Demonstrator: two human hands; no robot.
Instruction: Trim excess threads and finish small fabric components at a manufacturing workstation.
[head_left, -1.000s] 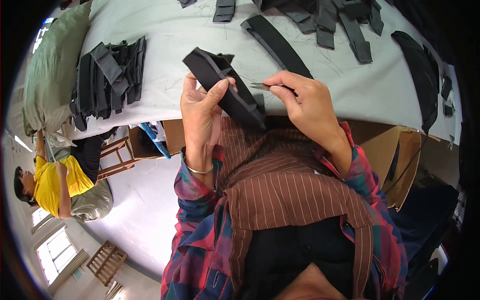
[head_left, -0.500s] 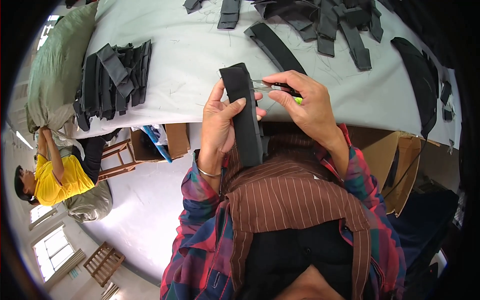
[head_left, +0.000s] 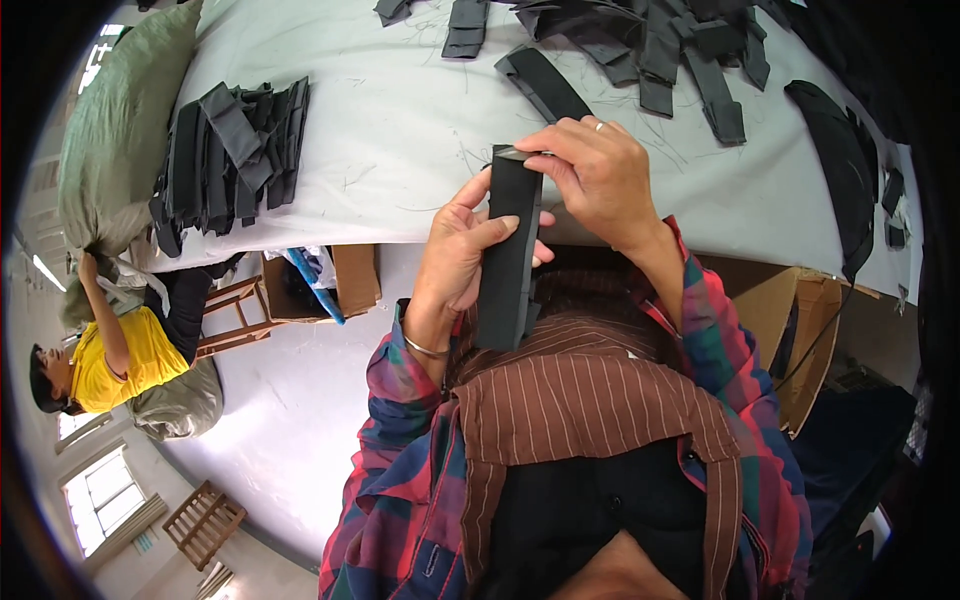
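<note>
My left hand (head_left: pixel 465 245) grips a dark fabric strip (head_left: pixel 508 260), its thumb pressed flat on the front and its fingers behind. The strip hangs almost upright before the table edge, its lower end over my brown striped apron. At the strip's top right corner, my right hand (head_left: pixel 600 180) is closed round thread snips. Only the snips' metal blades (head_left: pixel 514 154) show, lying across the strip's top end; my fingers hide the handles. Just beyond my right hand, another dark strip (head_left: pixel 548 84) lies on the table.
A neat stack of dark strips (head_left: pixel 235 150) lies on the pale table cloth (head_left: pixel 390 130) at left, a loose heap (head_left: pixel 655 50) at far right. Cardboard boxes (head_left: pixel 355 280) stand below the table. At left, a person in yellow (head_left: pixel 135 360) handles a big green sack (head_left: pixel 125 130).
The strip has shifted right and slightly nearer, and stands more upright. My right hand has moved up and left, bringing the snips from the strip's side edge to its top.
</note>
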